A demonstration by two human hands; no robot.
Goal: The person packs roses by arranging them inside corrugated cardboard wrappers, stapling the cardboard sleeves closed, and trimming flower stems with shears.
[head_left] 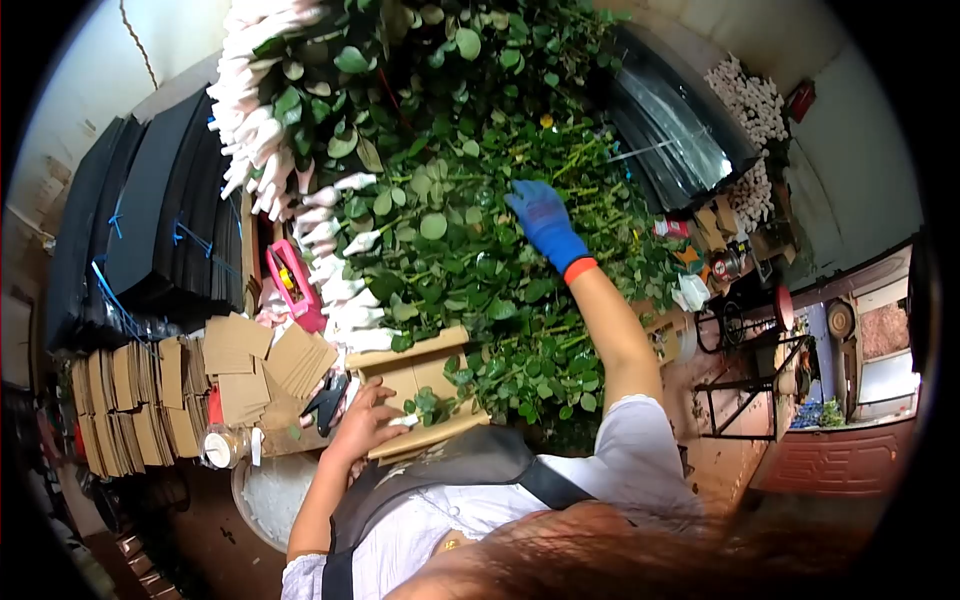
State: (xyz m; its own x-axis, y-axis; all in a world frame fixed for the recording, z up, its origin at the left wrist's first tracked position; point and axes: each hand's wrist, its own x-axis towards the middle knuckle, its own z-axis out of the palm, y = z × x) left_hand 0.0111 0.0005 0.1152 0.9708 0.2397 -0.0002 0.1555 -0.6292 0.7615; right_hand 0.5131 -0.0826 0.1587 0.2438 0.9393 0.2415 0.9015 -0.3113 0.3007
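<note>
while right hand (545, 222) touches leaves (433, 226), left hand (364, 425), loosely splayed, meets cardboard (412, 348)

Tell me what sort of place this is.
Likely a flower-packing workroom: leafy stems, apparently roses, lie heaped with white-wrapped buds at one end, and stacks of cardboard pieces stand nearby.

Super fisheye, edges go black; shadowy gaps in the rose foliage (480, 270), glare on the plastic sheets (685, 130), blurry hair (600, 555).

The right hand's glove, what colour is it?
The glove is blue with an orange-red cuff: head view.
</note>
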